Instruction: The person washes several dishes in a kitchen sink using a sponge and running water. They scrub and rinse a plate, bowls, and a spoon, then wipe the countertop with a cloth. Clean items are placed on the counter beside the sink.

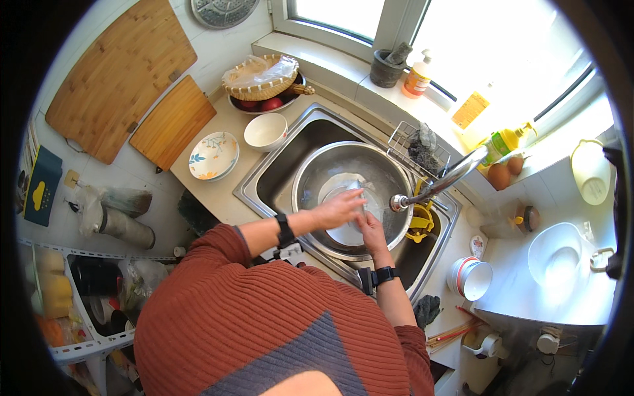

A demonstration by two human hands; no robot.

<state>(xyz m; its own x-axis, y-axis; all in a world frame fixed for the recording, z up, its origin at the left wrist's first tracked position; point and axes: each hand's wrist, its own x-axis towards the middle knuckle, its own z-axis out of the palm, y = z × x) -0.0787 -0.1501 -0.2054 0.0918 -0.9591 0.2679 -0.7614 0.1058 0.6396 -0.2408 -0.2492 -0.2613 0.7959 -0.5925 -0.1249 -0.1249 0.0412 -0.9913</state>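
Over a large round stainless steel basin (303,198) in the sink (277,198), my two hands meet at a shiny, pale, dish-like thing (357,185), seen nearly edge-on. My right hand (372,232) grips its lower part. Across its upper part lie the outstretched fingers of my left hand (337,209); the left thumb is hidden. Water and a pale round shape show in the basin below, too blurred to name. A curved metal faucet (441,183) reaches over the basin's right side.
A white bowl (265,131) and patterned plates (214,154) stand left of the sink. Yellow plastic items (421,222) sit right of the basin, below a wire rack (403,143). Stacked bowls (476,281) and chopsticks (453,336) lie on the right counter.
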